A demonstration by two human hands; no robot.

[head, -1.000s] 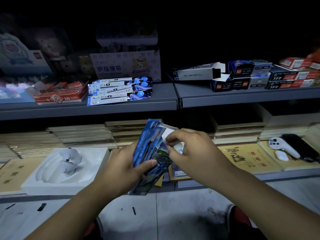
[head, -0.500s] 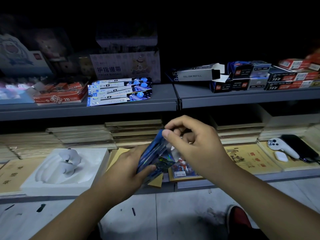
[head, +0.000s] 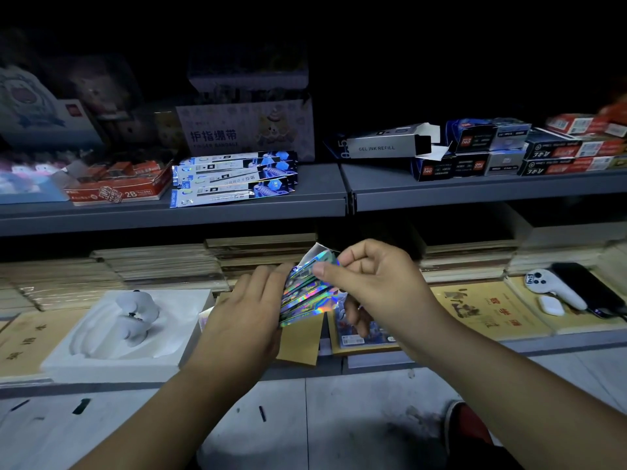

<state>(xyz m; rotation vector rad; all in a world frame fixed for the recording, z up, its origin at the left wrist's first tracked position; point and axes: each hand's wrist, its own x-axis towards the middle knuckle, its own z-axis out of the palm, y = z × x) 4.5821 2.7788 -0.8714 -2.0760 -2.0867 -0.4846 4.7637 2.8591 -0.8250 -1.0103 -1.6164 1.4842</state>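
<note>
Head view shows your left hand [head: 242, 320] curled round a fanned bundle of holographic card packs [head: 307, 295], which you hold up in the air in front of the lower shelf [head: 509, 346]. Your right hand [head: 376, 286] pinches the bundle's top edge between thumb and forefinger, with its other fingers curled in. A white foam tray [head: 101, 351] sits just left of your left hand. Well off to the right, a white game controller [head: 556, 288] lies near a yellow booklet [head: 492, 313].

foil packs [head: 307, 295] partly covered, shelf boxes [head: 34, 106] blurred
</note>
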